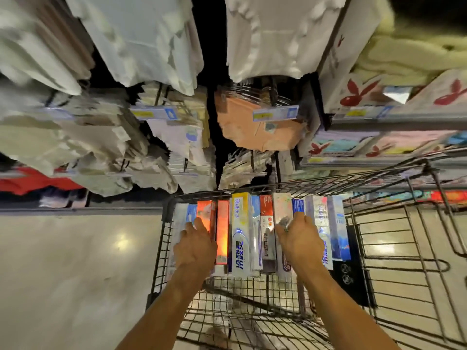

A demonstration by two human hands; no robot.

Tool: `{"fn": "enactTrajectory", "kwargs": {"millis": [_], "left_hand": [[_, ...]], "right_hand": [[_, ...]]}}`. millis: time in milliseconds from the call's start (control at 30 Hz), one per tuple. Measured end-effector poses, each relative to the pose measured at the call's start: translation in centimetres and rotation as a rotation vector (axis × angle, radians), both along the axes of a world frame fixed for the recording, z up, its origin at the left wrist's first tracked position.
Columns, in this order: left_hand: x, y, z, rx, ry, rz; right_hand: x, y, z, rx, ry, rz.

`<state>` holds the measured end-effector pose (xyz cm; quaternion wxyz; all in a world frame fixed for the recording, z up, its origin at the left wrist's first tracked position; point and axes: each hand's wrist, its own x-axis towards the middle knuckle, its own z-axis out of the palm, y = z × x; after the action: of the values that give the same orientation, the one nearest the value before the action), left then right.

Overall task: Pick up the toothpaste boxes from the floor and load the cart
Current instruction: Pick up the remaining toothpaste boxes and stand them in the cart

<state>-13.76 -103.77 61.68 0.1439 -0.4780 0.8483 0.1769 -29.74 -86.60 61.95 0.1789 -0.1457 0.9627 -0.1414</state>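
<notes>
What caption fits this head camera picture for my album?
Left hand and right hand rest on a row of toothpaste boxes lined up in a wire shopping cart beside store shelves.

Store racks are shown crowded with white packaged garments (151,34), hung on hooks above a glossy beige floor (63,274), on which a bright glare (121,237) is reflected. An orange pack (252,130) is seen hanging at centre, behind a blue-and-yellow price tag (275,113). To the right, boxes printed with red rabbit heads (358,94) are stacked on metal shelves (404,121). Red fabric (32,181) is glimpsed at far left, blurred.
</notes>
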Motion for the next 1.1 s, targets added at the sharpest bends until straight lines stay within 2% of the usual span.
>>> {"fn": "enactTrajectory", "kwargs": {"millis": [133,300,433,567,800,933,1100], "left_hand": [[-1.0,1.4,5.8,-0.119,0.015,-0.095],[-2.1,3.2,14.3,-0.236,0.038,-0.212],[-2.0,2.9,21.5,-0.227,0.081,-0.207],[-0.2,2.4,28.5,-0.321,0.109,-0.162],[8.5,2.6,36.6,-0.518,0.032,0.052],[18.2,3.5,38.4,-0.536,-0.026,0.25],[32.6,7.1,38.2,-0.555,-0.082,0.552]], "right_hand": [[-1.0,0.0,5.6,0.056,0.071,0.118],[-2.4,0.7,14.1,0.03,0.145,0.255],[-2.8,1.2,21.3,0.075,0.154,0.396],[-2.2,0.4,28.2,0.019,0.19,0.527],[4.2,-5.8,36.8,-0.07,0.331,0.867],[12.1,-9.5,38.3,-0.138,0.314,1.059],[24.9,-11.7,38.7,-0.2,0.387,1.323]]}}
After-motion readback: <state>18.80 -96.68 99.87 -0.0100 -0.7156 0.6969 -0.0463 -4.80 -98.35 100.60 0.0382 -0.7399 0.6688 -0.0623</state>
